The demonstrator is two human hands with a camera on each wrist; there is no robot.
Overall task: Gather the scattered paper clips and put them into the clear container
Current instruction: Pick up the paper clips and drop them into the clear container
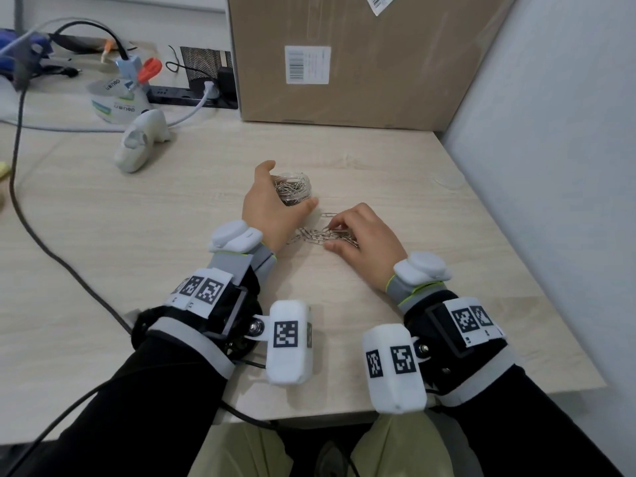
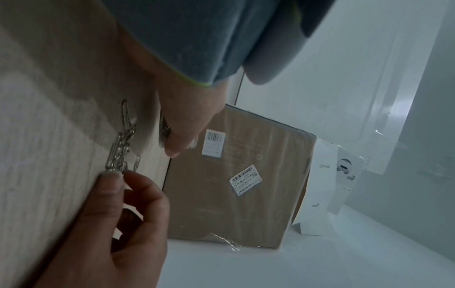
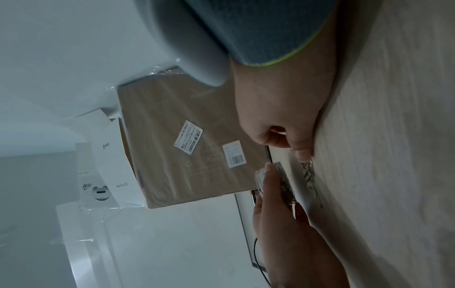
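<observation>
A small clear container [image 1: 296, 191], partly filled with silver paper clips, stands mid-table. My left hand [image 1: 275, 196] is wrapped round it from the left, thumb on its near side. The right wrist view shows that left hand [image 3: 270, 196] holding the container [image 3: 279, 181]. Just to the right, a pile of loose paper clips [image 1: 311, 234] lies on the wooden table [image 1: 137, 235]. My right hand [image 1: 333, 236] has its fingers curled down onto the pile, with clips between fingertips and thumb. The left wrist view shows the right hand [image 2: 118, 187] fingering the clips [image 2: 120, 154]. One clip [image 1: 328, 215] lies apart.
A big cardboard box [image 1: 344, 60] stands at the back and a white partition [image 1: 550, 166] runs along the right. At the back left are a white handheld scanner [image 1: 141, 142], a power strip [image 1: 192, 96] and a dark cable [image 1: 20, 187].
</observation>
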